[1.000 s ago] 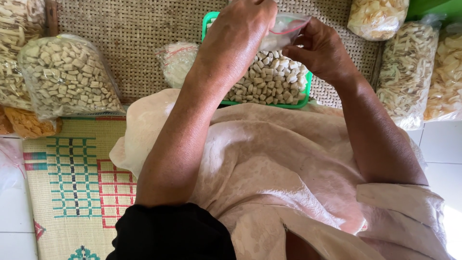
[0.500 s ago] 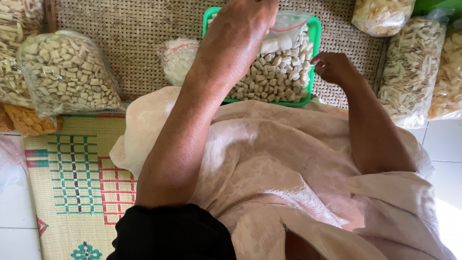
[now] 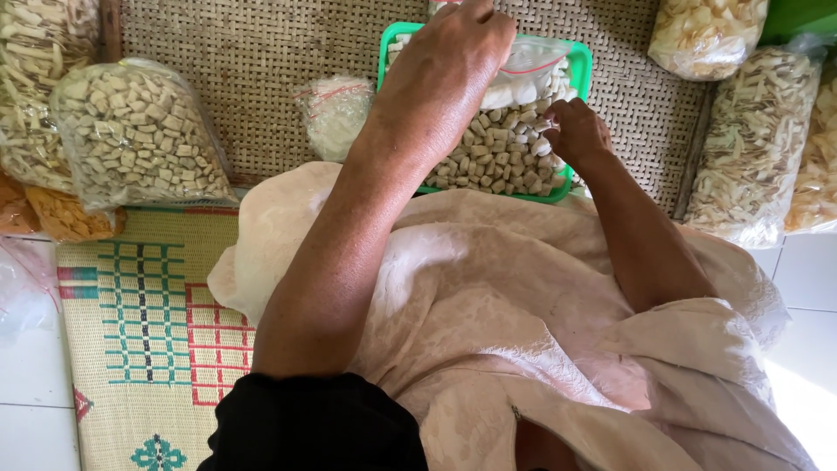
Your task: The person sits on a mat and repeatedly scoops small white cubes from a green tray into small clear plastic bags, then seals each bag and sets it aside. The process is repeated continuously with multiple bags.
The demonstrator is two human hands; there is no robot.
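Over the brown woven rattan mat [image 3: 261, 52]: one shallow green plastic tray [image 3: 579, 70], holding a clear plastic bag of pale cube-shaped crackers [image 3: 497, 153].

Left hand [image 3: 449, 65]: reaches across the tray, fingers curled down onto the bag's upper end; whether it grips the plastic cannot be told, the fingertips being hidden.

Right hand [image 3: 575, 131]: at the tray's right rim, fingers drawn together in a pinch at the bag's edge.

Handling note: the step appears to be settling the bag in the tray. Best done by steadying the top with the left hand while the right eases the edge down gently, since the crackers look brittle.

Surroundings: large clear bag of square crackers [image 3: 135, 135] at left; small clear bag with red band [image 3: 336, 109]; bags of strip-shaped chips [image 3: 750, 139] at right; patterned yellow straw mat [image 3: 148, 323]; beige cloth [image 3: 523, 305] over the lap.

Change: a second ago the right hand was raised at the bag's mouth; it has since dropped to the tray's side.
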